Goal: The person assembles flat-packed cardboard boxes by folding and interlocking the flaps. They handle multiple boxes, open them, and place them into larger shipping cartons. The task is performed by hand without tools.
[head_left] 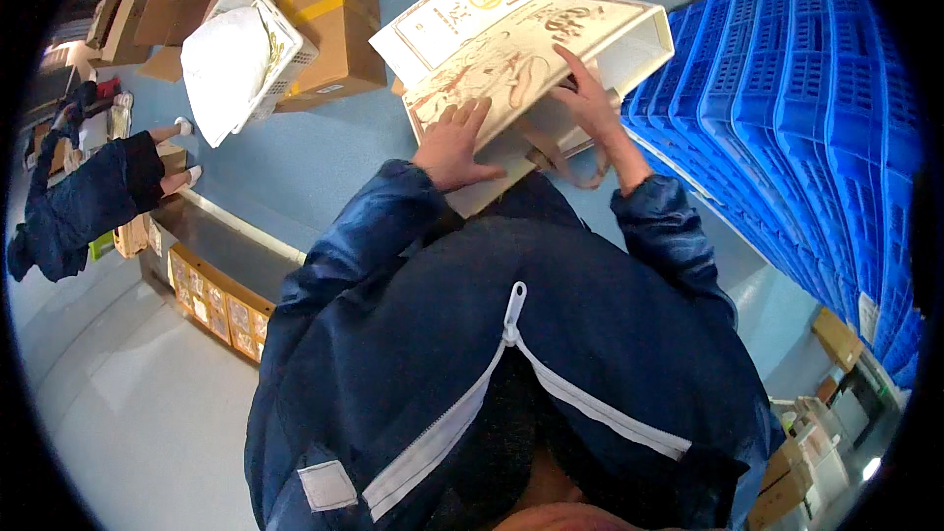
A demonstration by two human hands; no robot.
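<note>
In front of my torso, a cream gift box [513, 66] with brown printed decoration is tilted, one side facing up. Its right end shows a pale opening or recess. My left hand [454, 147] rests at its near left corner, fingers over the printed panel and thumb apart along the near side, closed around the edge. On the right, my right hand [593, 110] grips the near edge of the panel. Its index finger is stretched over the print; the other fingertips are partly hidden. A beige ribbon [570, 165] hangs in a loop below the box.
Blue perforated crates [787, 69] are stacked along the right. At the upper left are a brown taped carton [329, 25] and a white basket [287, 64] with a white sheet or bag. Another person [93, 197] is at the far left, near a low metal-topped counter [231, 246].
</note>
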